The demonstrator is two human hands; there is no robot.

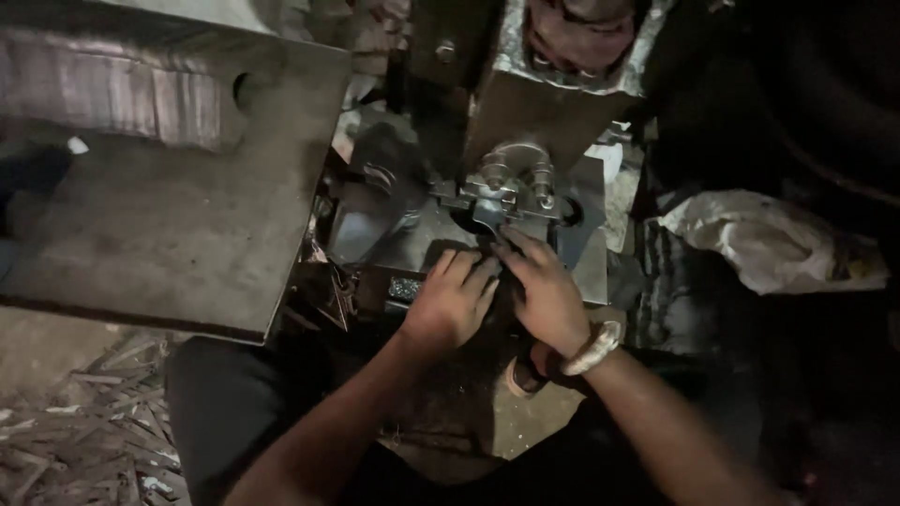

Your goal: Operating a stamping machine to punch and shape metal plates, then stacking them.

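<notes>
Both hands, the left hand (455,298) and right hand (544,290), rest side by side just before the grey metal press machine (511,192); a flat steel plate (178,215) lies left of it, a crumpled white sack (759,239) right.

Dull scuffed metal of the press bed (441,245), shiny steel clamp (511,187), crumpled white plastic sack (769,239), matt grey plate (169,215)

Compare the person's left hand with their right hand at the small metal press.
The left hand lies with fingers curled on the grey metal press bed, while the right hand stretches its fingers forward toward the shiny metal die fitting. The right wrist wears a pale thick bangle; the left wrist is bare. The right hand reaches further in than the left. Both rest palm down, side by side, touching; whether either grips anything cannot be seen.
</notes>
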